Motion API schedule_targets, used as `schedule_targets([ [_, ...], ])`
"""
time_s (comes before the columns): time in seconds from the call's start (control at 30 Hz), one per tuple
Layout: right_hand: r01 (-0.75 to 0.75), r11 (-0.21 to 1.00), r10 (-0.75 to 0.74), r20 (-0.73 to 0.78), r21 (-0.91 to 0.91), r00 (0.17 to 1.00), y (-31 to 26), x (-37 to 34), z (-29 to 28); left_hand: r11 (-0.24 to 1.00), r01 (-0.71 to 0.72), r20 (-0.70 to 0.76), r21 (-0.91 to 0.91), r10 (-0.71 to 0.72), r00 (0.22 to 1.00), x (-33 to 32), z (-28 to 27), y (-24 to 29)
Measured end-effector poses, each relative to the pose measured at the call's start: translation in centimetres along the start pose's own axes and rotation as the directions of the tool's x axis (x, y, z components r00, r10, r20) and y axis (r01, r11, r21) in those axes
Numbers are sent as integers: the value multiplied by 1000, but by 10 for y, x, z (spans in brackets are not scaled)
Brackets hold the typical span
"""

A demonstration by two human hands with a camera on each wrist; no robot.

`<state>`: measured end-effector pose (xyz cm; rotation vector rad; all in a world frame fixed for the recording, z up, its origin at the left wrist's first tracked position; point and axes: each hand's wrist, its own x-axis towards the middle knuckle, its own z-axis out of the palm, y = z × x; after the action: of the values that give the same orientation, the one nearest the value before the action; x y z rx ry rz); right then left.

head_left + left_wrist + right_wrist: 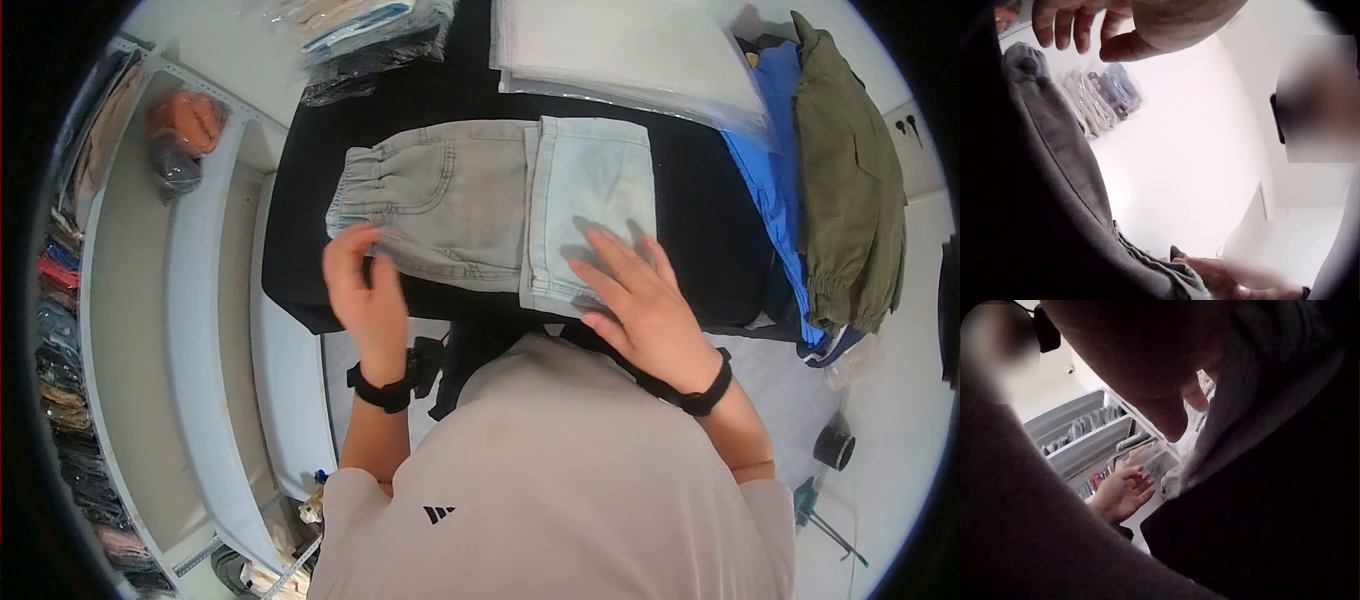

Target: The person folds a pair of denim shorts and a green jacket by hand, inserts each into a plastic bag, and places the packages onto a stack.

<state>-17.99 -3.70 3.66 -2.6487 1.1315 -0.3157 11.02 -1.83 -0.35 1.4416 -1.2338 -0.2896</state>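
Note:
Light-wash denim trousers [480,200] lie folded on a black-covered table, the elastic waist at the left and the paler folded leg part [590,190] at the right. My left hand [370,300] is at the near corner of the waist, fingers loosely bent, holding nothing; in the left wrist view the hand [1141,28] appears above the grey cloth [1066,144]. My right hand [645,315] rests with spread fingers on the near part of the pale folded section. The right wrist view shows that hand [1147,369] dark and close up beside the cloth.
Clear plastic bags [630,50] lie at the table's back, with wrapped garments [375,45] at the back left. Blue [770,150] and olive garments [850,180] hang over the right side. Shelves with packed clothes [60,340] stand at the left; a black roll [833,447] is at the lower right.

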Motion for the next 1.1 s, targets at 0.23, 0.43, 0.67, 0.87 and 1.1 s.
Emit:
schedule_targets([
  [0.23, 1, 1000, -1, -22, 21, 1000, -11, 28, 31, 633, 410, -76, -656, -597, 799, -5, -32, -10],
  [0.43, 30, 998, -30, -14, -53, 999, -7, 28, 30, 274, 597, 303, -755, -661, 686, 18, -29, -27],
  [0.67, 6, 1000, -7, -54, -18, 999, -8, 26, 32, 272, 615, 389, -740, -573, 722, 44, -4, -18],
  [0.87, -105, 936, 181, -203, 336, 962, -5, 28, 40, 314, 618, 348, -721, -607, 715, 41, -3, -21],
  [1.1, 52, 999, -52, -160, -3, 986, -14, 33, 42, 304, 603, 352, -737, -589, 727, 39, -3, -25],
])
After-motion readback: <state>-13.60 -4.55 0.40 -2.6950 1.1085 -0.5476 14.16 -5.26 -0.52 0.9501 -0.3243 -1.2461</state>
